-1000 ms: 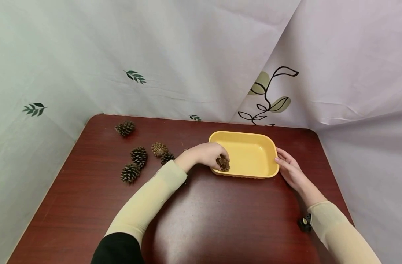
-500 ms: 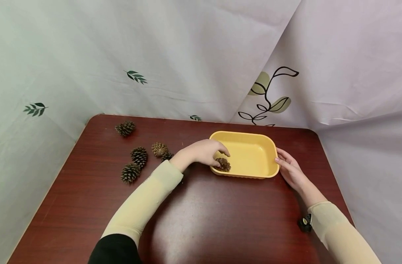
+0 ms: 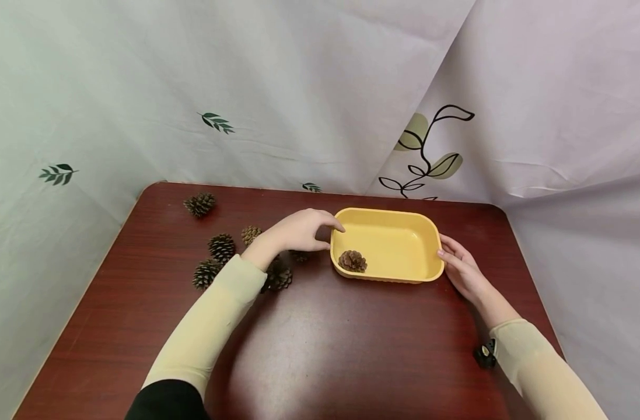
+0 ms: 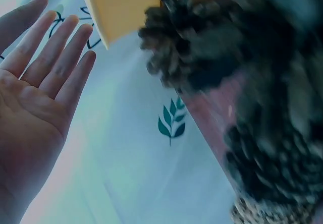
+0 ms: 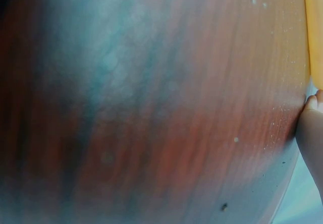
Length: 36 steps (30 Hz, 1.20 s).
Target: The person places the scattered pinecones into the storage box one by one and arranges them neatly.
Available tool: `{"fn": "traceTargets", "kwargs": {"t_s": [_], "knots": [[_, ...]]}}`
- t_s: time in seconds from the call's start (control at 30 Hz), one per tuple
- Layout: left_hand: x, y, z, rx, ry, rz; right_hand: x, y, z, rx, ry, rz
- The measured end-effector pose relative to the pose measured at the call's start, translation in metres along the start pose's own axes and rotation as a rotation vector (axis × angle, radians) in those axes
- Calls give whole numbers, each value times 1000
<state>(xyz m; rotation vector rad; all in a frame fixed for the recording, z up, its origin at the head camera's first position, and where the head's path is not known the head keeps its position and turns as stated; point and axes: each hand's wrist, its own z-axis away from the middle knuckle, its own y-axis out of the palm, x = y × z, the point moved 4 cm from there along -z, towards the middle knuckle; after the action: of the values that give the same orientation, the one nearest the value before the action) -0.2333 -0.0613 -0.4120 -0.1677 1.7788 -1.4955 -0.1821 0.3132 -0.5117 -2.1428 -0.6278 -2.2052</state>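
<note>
On the left of the desk (image 3: 309, 350), a dark pine cone (image 3: 199, 205) lies near the back edge; nearer the person are the farther cone (image 3: 221, 247) and the nearer cone (image 3: 205, 273), just beside each other. A lighter cone (image 3: 251, 234) comes next, and others are partly hidden by the left arm (image 3: 209, 324).

The left hand (image 3: 298, 230) is by the tray's left end, fingers wide from the thumb and holding nothing. The step in hand looks like letting go of one cone inside; the next move probably calls for fetching another from the left.

That tray cone (image 3: 353, 261) lies in the near left corner of the yellow tray (image 3: 388, 275). Its long axis seems roughly sideways; which end is the tip I cannot tell. The tray's long axis runs left to right, close to parallel with the back edge.

At the right end, the right hand (image 3: 465, 272) pinches the wall, thumb at the rim.
</note>
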Motion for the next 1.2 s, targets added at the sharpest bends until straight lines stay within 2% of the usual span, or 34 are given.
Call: {"fn": "traceTargets", "kwargs": {"t_s": [0.33, 0.6, 0.77, 0.9, 1.2], "knots": [[23, -7, 25, -57, -67, 44, 1, 1, 0, -5, 3, -12], [37, -6, 42, -66, -85, 55, 3, 2, 0, 2, -6, -18], [42, -2, 51, -58, -120, 77, 3, 2, 0, 1, -8, -19], [44, 3, 56, -54, -134, 91, 3, 2, 0, -1, -4, -13], [45, 13, 59, -78, -109, 80, 1, 0, 0, 2, 0, -19]]}}
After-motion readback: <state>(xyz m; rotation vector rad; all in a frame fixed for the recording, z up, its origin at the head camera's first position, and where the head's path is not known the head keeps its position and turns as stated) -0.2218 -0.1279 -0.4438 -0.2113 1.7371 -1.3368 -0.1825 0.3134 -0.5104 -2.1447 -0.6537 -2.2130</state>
